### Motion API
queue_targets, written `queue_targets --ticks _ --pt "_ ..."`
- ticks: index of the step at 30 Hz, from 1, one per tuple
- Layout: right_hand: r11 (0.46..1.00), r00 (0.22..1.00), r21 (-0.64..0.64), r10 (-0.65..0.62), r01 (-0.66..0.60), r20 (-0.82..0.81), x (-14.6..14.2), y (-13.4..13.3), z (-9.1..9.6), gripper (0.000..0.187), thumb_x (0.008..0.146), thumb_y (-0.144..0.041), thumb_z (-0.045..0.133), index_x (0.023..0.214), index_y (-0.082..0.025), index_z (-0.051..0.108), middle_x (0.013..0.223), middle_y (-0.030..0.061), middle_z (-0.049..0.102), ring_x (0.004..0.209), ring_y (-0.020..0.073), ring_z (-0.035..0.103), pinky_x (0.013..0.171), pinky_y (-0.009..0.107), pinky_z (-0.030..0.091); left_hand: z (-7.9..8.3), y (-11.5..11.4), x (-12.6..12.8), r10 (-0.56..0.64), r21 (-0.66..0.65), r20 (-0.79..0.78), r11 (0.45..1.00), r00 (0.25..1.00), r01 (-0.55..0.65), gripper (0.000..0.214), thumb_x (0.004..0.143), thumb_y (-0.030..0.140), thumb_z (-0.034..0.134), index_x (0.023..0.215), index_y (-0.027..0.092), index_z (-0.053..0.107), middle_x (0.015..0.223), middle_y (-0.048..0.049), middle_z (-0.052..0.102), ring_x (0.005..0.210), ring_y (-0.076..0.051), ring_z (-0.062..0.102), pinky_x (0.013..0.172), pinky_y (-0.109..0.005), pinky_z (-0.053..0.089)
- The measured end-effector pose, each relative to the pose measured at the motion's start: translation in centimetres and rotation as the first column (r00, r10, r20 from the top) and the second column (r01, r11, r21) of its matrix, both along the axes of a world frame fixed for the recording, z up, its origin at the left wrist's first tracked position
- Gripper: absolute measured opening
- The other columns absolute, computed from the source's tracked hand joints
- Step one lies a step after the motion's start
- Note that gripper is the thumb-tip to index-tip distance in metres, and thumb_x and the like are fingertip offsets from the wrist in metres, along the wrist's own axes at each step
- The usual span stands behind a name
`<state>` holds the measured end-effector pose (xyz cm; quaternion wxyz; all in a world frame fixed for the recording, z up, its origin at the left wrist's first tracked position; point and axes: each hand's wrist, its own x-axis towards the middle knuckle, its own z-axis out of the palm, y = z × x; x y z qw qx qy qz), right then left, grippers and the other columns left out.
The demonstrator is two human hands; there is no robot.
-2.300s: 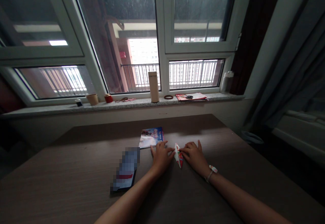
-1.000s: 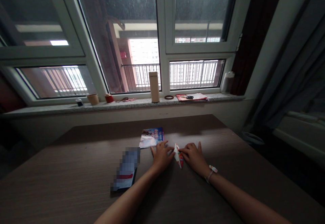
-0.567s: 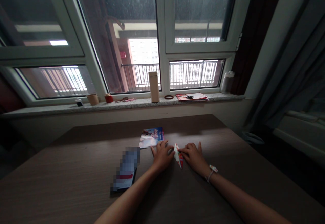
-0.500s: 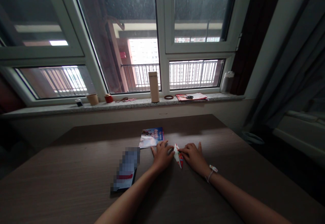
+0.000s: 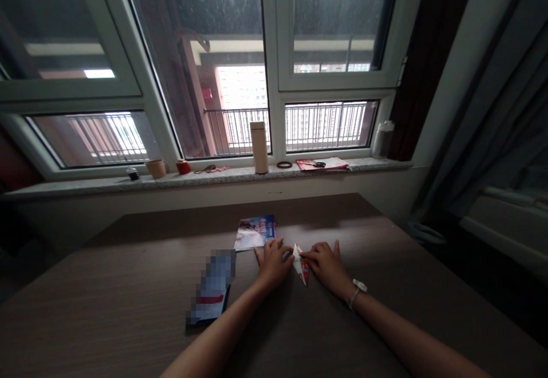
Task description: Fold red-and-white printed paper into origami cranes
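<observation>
A small folded paper [image 5: 299, 264], white with red and green print, lies on the table as a narrow pointed diamond. My left hand [image 5: 274, 262] is at its left edge, with the thumb and forefinger against the paper. From the other side, my right hand [image 5: 326, 261] has its fingertips on the paper's upper right part, its thumb sticking up and away. A bracelet [image 5: 356, 292] circles my right wrist. Just behind my left hand is a printed booklet [image 5: 253, 232], and a phone [image 5: 213, 286] with a blurred screen lies left of my left forearm.
The brown table [image 5: 128, 264] reaches toward a granite windowsill [image 5: 231, 176]. On the sill stand a beige flask [image 5: 259, 148], a paper cup [image 5: 156, 168], a red spool [image 5: 183, 166], a clear bottle [image 5: 384, 139] and a stack of red paper [image 5: 331, 164] with scissors [image 5: 317, 164] on top.
</observation>
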<state>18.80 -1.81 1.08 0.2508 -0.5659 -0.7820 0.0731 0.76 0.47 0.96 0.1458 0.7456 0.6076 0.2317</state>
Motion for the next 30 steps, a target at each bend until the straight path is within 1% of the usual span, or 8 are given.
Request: queue_targets --ticks 5,12,20,25,30 --pt "1.0 1.0 -0.001 0.0 0.0 -0.009 0.01 0.08 -0.14 0.03 0.092 -0.026 0.047 0.113 -0.036 0.067 0.099 0.0037 0.063 0.103 0.0209 0.052 0.11 0.064 0.002 0.19 -0.13 0.0 0.004 -0.009 -0.021 1.0 1.0 -0.005 0.023 0.086 0.033 0.055 0.105 0.032 0.068 0.142 -0.0036 0.046 0.136 -0.029 0.03 0.108 -0.069 0.001" --pt "0.999 1.0 -0.042 -0.011 0.011 0.006 -0.08 0.01 0.23 0.031 0.091 -0.026 0.048 0.114 -0.035 0.066 0.101 0.005 0.064 0.104 0.0219 0.052 0.11 0.064 0.003 0.3 -0.23 0.05 0.006 -0.007 -0.028 1.0 1.0 -0.006 0.022 0.086 0.033 0.055 0.105 0.032 0.068 0.142 -0.0031 0.046 0.136 -0.03 0.03 0.109 -0.069 0.003" --pt "1.0 1.0 -0.025 -0.007 0.007 0.011 -0.06 0.01 0.13 0.03 0.092 -0.027 0.048 0.113 -0.036 0.067 0.1 0.0044 0.063 0.104 0.0216 0.052 0.109 0.064 0.004 0.37 -0.3 0.06 0.013 -0.002 -0.032 1.0 0.999 -0.013 0.022 0.085 0.033 0.057 0.105 0.031 0.067 0.14 -0.0032 0.047 0.135 -0.03 0.031 0.109 -0.068 0.004" --pt "1.0 1.0 -0.027 -0.011 0.012 0.019 -0.17 -0.07 0.27 0.03 0.093 -0.027 0.047 0.113 -0.035 0.067 0.101 0.0049 0.063 0.105 0.0217 0.051 0.109 0.063 0.004 0.65 -0.45 0.02 0.006 0.0 -0.031 1.0 1.0 -0.006 0.028 0.085 0.032 0.057 0.112 0.035 0.064 0.14 -0.0033 0.047 0.134 -0.029 0.033 0.109 -0.068 0.004" --pt "0.999 0.999 -0.043 -0.014 0.015 0.04 -0.16 -0.07 0.36 0.03 0.092 -0.027 0.047 0.114 -0.035 0.066 0.102 0.0049 0.064 0.106 0.0221 0.051 0.109 0.063 0.003 0.89 -0.62 0.09 0.004 -0.007 -0.03 1.0 1.0 -0.004 0.024 0.086 0.034 0.056 0.106 0.036 0.069 0.14 -0.0023 0.047 0.134 -0.03 0.034 0.11 -0.066 0.004"
